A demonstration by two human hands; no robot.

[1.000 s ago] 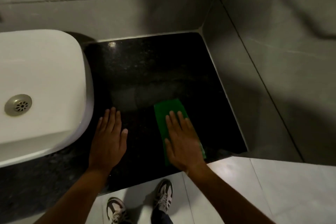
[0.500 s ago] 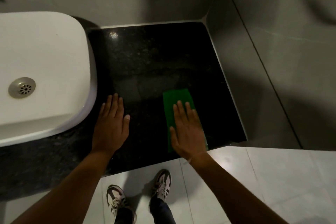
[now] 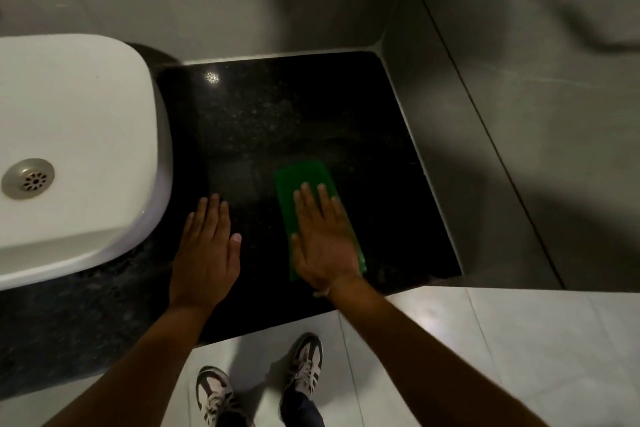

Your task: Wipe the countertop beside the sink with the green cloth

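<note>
Hands flat — right hand [image 3: 325, 239] on green cloth [image 3: 303, 180] (left hand [image 3: 206, 253] on countertop [image 3: 277, 107]).

The black table [image 3: 277, 121] is left bare from the hands to the back wall [image 3: 242, 17], so passage forward is unobstructed. On the left it is bounded by the white sink [image 3: 76, 135], whose rounded side overhangs the surface just beside the left hand [image 3: 204, 253]. On the right it is closed by the grey side wall [image 3: 485, 156], near the right hand [image 3: 322, 243] and the green cloth [image 3: 301, 173].
</note>
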